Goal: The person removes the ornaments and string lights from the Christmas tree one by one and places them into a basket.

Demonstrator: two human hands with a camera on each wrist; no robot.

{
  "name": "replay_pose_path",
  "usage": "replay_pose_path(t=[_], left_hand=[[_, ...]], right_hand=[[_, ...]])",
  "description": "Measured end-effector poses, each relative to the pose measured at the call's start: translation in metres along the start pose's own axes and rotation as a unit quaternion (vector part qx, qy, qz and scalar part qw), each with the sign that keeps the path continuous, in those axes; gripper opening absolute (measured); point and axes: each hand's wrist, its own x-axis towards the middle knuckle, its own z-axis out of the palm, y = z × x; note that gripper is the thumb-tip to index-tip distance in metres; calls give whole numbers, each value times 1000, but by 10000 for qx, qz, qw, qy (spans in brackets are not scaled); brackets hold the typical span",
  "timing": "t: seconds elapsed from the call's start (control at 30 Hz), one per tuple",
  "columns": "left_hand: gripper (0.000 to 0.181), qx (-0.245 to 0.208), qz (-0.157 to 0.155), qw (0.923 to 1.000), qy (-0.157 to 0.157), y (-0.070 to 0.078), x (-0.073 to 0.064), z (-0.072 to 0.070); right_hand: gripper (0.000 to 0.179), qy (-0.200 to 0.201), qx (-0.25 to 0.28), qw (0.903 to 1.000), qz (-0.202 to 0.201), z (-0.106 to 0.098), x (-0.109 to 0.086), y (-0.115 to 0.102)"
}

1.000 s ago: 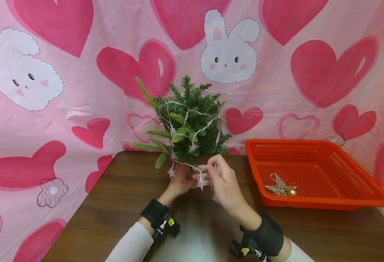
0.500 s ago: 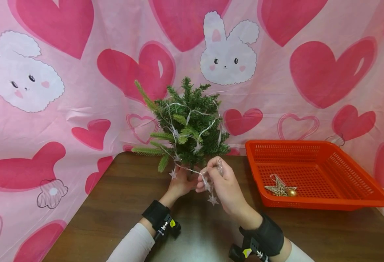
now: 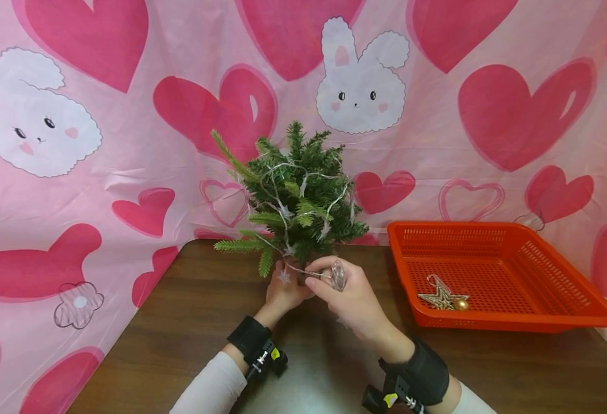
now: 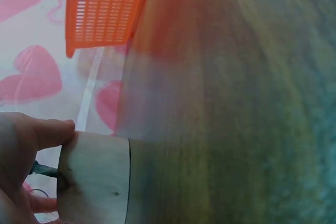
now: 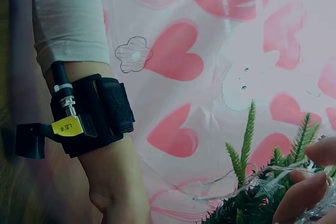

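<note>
A small artificial Christmas tree (image 3: 308, 201) stands at the back of the table, with a string of star lights (image 3: 285, 211) wound round its branches. My left hand (image 3: 286, 296) holds the tree low down. In the left wrist view its fingers grip the pale wooden base (image 4: 97, 177) at the top edge, below the thin trunk. My right hand (image 3: 357, 302) pinches the light string between thumb and fingers, in front of the lower branches. A gathered loop of the clear wire (image 3: 338, 275) sticks up from that hand. Much of the left hand's grip is hidden in the head view.
An orange plastic basket (image 3: 510, 322) stands on the right of the brown table (image 3: 179, 322). Inside it lie a glittery gold star (image 3: 440, 294) and a gold ball (image 3: 461, 305). A pink cloth (image 3: 427, 149) with hearts and rabbits hangs close behind the tree.
The tree has turned a little, its front branches and lights shifting right. My right hand has drawn the dangling stars in, and its thumb and fingers now close on the wire near the base.
</note>
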Motion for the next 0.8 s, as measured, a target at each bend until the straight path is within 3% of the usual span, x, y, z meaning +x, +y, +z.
replay_pose_path(t=[0.1,0.2,0.3,0.37,0.43,0.5,0.63,0.8], left_hand=[[65,7,31,10000,54,-1,-1,2],[52,-291,561,9978,218,-4,-1,0],[36,-1123,1309,9846,295,-7,3,-3],[28,-1764,1580,9714,151,-9,7,-5],[27,-2304,1541,9607,-158,-11,10,-6],[33,-2590,1221,9568,-499,-13,10,-7],[45,-2645,733,9585,-769,-19,9,-5],[47,-2585,800,9593,-810,-23,10,-3]], right_hand=[[25,-41,-301,9995,52,0,0,0],[24,62,-490,9987,98,0,1,1],[21,144,-431,9989,108,0,3,2],[20,139,-308,9994,103,0,3,3],[19,115,-186,9997,70,0,4,4],[19,91,-111,9999,3,0,4,5],[22,-83,145,9997,-183,2,6,7],[19,-346,727,9966,-189,4,7,8]])
